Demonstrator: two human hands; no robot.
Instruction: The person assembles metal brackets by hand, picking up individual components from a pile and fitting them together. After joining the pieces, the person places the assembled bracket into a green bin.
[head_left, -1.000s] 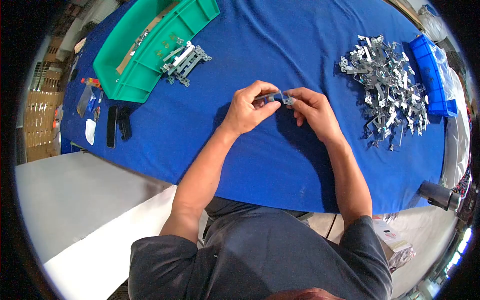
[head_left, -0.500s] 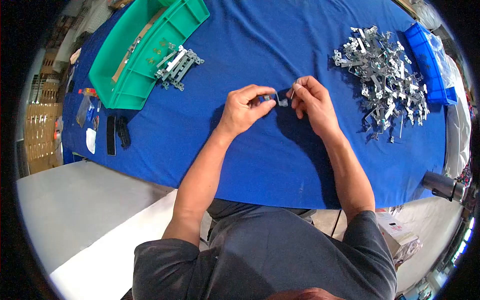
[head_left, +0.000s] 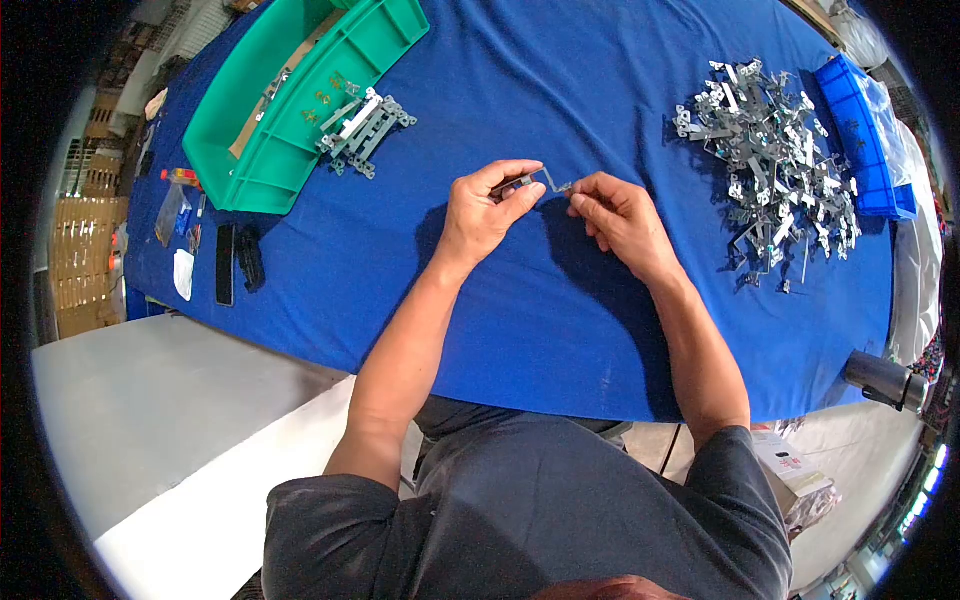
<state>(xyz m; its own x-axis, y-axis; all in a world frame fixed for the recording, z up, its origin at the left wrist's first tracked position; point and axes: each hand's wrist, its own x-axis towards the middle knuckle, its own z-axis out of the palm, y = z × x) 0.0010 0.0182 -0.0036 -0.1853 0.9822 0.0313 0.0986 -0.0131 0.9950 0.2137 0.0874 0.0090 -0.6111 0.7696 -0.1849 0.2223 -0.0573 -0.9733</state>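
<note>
Over the blue cloth, my left hand (head_left: 478,215) pinches a small bent metal bracket (head_left: 551,181) between thumb and fingers; part of it is hidden by them. The bracket's stepped end sticks out to the right. At that end, the closed fingertips of my right hand (head_left: 625,218) grip the tip; whether they also hold a smaller piece cannot be made out. A loose pile of similar metal brackets (head_left: 765,165) lies to the right. Several more form a neat stack of brackets (head_left: 368,132) at the left, by the green bin.
The green bin (head_left: 262,190) stands at the back left, with metal parts inside. A blue tray (head_left: 868,140) holding clear plastic is at the far right. A black phone (head_left: 225,265) lies at the left, and a dark bottle (head_left: 886,380) at the right edge.
My right hand has moved slightly left and its fingertips now meet the bracket's end. The bracket has tilted and risen a little in my left hand.
</note>
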